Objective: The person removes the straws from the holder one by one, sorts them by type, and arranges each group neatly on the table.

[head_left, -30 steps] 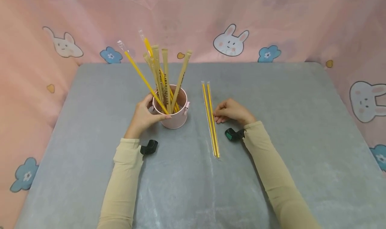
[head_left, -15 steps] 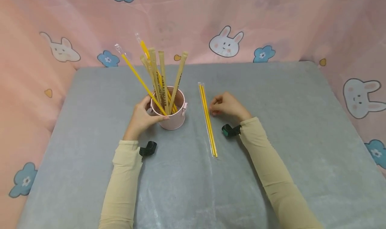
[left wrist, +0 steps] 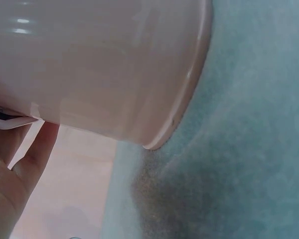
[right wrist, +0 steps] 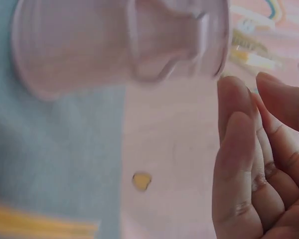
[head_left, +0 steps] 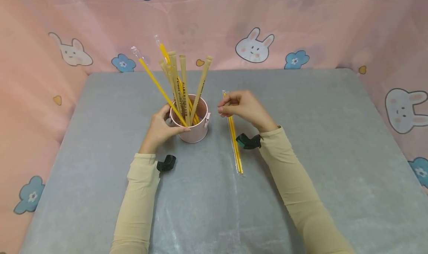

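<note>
A small pink bucket (head_left: pixel 194 135) stands on the table, holding several straws. Some are thin yellow straws (head_left: pixel 157 86) in clear wrappers; others are in tan paper sleeves (head_left: pixel 202 81). My left hand (head_left: pixel 158 130) grips the bucket on its left side, thumb at the rim, other fingers partly hidden behind it. Two yellow straws (head_left: pixel 236 148) in clear wrappers lie side by side to the right of the bucket. Above their far part hovers my right hand (head_left: pixel 246 109), fingers loosely bent and nothing in them. The right wrist view shows its fingers (right wrist: pixel 234 149) near the bucket's rim.
A grey cloth covers the table (head_left: pixel 287 194). Behind and at the sides hangs a pink curtain (head_left: pixel 207 31) printed with rabbits and blue flowers. The bucket's folded handle (right wrist: pixel 162 74) rests against its side in the right wrist view.
My right hand has left its place beside the two lying straws and moved up and left, over them toward the bucket. The two straws now lie closer together. My left hand keeps its hold.
</note>
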Available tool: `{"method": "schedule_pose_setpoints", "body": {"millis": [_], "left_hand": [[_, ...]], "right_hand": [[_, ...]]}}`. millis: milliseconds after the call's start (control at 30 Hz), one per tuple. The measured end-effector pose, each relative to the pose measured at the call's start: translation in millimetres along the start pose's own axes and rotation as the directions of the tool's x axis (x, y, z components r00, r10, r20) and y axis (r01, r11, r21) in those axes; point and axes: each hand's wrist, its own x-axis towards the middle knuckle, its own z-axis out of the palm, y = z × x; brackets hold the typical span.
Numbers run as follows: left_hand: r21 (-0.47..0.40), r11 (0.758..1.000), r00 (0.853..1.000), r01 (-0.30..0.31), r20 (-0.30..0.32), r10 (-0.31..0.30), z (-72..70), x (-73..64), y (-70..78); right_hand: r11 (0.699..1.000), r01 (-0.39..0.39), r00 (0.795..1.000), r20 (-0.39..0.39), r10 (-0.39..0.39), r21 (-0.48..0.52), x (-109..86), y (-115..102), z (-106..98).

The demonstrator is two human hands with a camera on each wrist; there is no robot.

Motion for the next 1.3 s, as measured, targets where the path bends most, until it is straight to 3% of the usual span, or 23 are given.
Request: {"method": "schedule_pose_setpoints", "body": {"millis": [267, 567, 967, 1300], "left_hand": [[-0.001, 1.0, 0.999, -0.032, -0.013, 0.032, 2.1, -0.1, 0.4], [-0.003, 0.999, 0.999, -0.044, -0.002, 0.044, 0.3, -0.9, -0.9], [0.004, 0.999, 0.999, -0.04, 0.004, 0.04, -0.9, 0.4, -1.2], [-0.006, 0.999, 0.999, -0.053, 0.01, 0.053, -0.7, 0.8, -2.6]], "right_hand": [[0.995, 0.088, 0.996, 0.024, -0.089, 0.043, 10.0, -22.6, 25.0], [0.988, 0.121, 0.993, 0.006, -0.122, 0.091, 29.4, -33.1, 54.8], [0.979, 0.182, 0.979, -0.076, -0.189, -0.09, 44.0, -42.1, 80.4], [0.964, 0.137, 0.988, -0.031, -0.148, -0.229, 45.8, -43.2, 85.4]]}}
